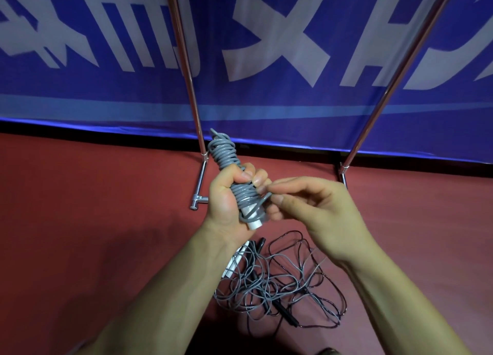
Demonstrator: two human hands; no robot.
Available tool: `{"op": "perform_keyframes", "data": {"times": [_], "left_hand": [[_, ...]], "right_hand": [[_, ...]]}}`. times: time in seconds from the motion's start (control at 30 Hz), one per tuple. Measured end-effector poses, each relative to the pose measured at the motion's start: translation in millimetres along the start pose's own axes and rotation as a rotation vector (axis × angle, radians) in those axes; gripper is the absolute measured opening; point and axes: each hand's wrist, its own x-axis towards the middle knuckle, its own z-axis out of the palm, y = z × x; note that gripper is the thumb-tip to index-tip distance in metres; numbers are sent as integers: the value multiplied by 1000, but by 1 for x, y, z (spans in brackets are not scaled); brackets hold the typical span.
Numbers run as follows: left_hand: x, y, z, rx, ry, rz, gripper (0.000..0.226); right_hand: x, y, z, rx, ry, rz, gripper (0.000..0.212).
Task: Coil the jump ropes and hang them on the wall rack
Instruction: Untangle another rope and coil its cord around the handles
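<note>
Grey coiled rope is gripped upright in the left hand, fingers curled round it, before the rack poles. Its loose tail is pinched by the right hand near the white handle. Risk: if the tail is not tucked tight, the wraps may be sprung loose. Tangled ropes are seen on the floor below and could be snagged underfoot.

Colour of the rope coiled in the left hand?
Grey cord, wound round a white handle; head view.
</note>
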Motion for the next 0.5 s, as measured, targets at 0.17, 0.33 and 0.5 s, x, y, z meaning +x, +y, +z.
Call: {"op": "perform_keyframes", "data": {"times": [0.17, 0.33, 0.5], "left_hand": [[2, 1, -2, -15, 14, 10, 33], [3, -3, -1, -124, -9, 20, 51], [0, 0, 1, -91, -64, -121, 47]], "right_hand": [[0, 12, -4, -232, -45, -141, 16], [0, 20, -3, -556, -83, -311, 15], [2, 16, -6, -634, -90, -319, 19]]}}
